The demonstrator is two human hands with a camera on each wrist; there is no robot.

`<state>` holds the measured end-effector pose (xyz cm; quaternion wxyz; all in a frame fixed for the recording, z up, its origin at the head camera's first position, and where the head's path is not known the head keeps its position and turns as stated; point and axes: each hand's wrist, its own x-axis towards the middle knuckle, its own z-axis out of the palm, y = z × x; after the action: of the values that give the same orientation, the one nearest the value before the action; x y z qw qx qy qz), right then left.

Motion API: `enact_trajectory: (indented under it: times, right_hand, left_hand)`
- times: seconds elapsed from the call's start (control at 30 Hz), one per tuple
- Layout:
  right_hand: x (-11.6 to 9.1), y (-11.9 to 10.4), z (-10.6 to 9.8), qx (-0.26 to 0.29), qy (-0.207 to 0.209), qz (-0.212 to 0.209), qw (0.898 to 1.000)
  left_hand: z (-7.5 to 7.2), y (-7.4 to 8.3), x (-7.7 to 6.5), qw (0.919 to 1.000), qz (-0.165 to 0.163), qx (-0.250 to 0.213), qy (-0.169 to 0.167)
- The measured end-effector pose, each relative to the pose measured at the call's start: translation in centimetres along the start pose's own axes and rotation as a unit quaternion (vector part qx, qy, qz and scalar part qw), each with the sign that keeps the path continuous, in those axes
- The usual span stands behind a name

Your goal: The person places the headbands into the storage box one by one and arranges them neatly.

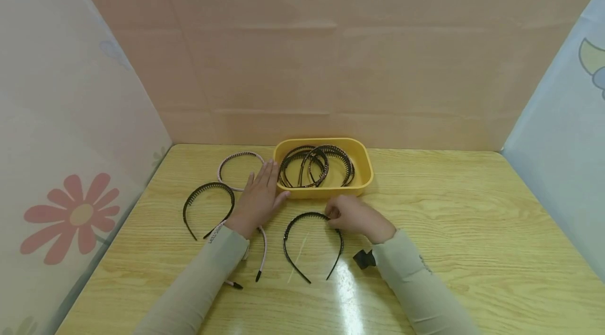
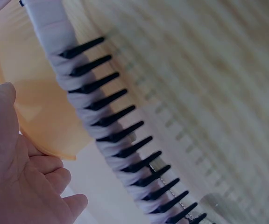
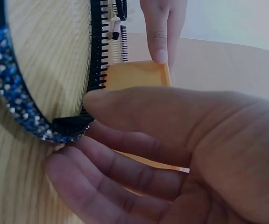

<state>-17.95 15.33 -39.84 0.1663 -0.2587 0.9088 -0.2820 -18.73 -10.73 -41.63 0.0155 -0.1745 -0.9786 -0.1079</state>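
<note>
My left hand (image 1: 259, 196) rests with straight fingers against the left end of a yellow bin (image 1: 326, 194). Thumb and fingers of my right hand (image 1: 355, 217) pinch the upper right of a black toothed headband (image 1: 285, 240), whose outer band carries blue glitter (image 3: 13, 88). This headband lies in front of the bin, its two ends toward me. Inside the bin is a pile of several dark headbands (image 1: 351, 167). A pale pink headband (image 1: 264, 253) lies partly hidden under my left wrist; its black teeth (image 2: 120, 123) show large in the left wrist view.
Left of the bin lies another pink headband (image 1: 219, 172), with a plain black headband (image 1: 186, 209) nearer me. The wooden table (image 1: 454, 209) ends at a tan back wall (image 1: 331, 62). A patterned panel (image 1: 80, 114) stands on the left.
</note>
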Motion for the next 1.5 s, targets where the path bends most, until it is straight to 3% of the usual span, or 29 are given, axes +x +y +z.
enact_trajectory:
  times: [0.67, 1.13, 1.5]
  right_hand:
    - [-0.1, 0.1, 0.0, -0.015, 0.000, -0.010, 1.000]
    - [-1.0, -0.4, -1.3, -0.012, 0.013, -0.008, 1.000]
    - [-1.3, -0.2, -2.7, -0.016, 0.066, -0.039, 0.997]
  left_hand:
    - [0.0, 0.0, -0.1, 1.0000, 0.001, 0.002, -0.004]
    - [0.0, 0.0, -0.1, 1.0000, 0.002, -0.003, -0.006]
    - [-0.2, 0.1, -0.1, 1.0000, 0.000, -0.004, -0.007]
